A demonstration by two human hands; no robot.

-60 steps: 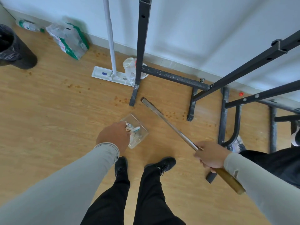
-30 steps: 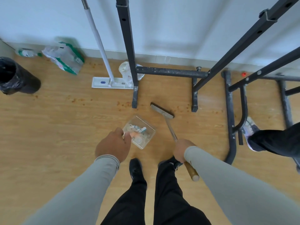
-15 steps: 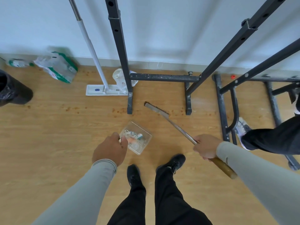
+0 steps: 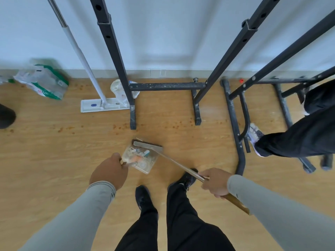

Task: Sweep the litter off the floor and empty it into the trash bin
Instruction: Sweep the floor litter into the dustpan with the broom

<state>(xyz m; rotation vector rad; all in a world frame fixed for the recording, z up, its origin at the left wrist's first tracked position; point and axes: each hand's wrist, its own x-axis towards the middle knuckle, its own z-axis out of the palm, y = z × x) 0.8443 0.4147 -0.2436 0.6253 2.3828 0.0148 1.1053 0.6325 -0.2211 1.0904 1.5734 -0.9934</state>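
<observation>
Slanting from lower right to upper left, the broom (image 4: 174, 163) runs from the right hand (image 4: 214, 182), whose fingers are curled round its handle, down to a flat head lying crosswise on the floor, touching the far edge of the dustpan (image 4: 140, 159). The clear dustpan sits low over the wood-look floor (image 4: 45, 160) just ahead of the person's black shoes, its open side facing away from them, with bits of white, orange and blue litter (image 4: 138, 155) inside. The left hand (image 4: 108, 172) grips the dustpan's near end. Small brown crumbs (image 4: 116, 126) dot the boards beyond the broom head. Farther back, black metal frames (image 4: 134, 87) stand against a white wall, with a flat white mop (image 4: 101, 105) leaning there, a white plastic bag (image 4: 117, 89) beside it and a green-and-white bag (image 4: 43, 83) to the left. A dark bin (image 4: 6, 115) shows at the left edge. Another person's dark trouser leg and white shoe (image 4: 254, 133) are at the right.
</observation>
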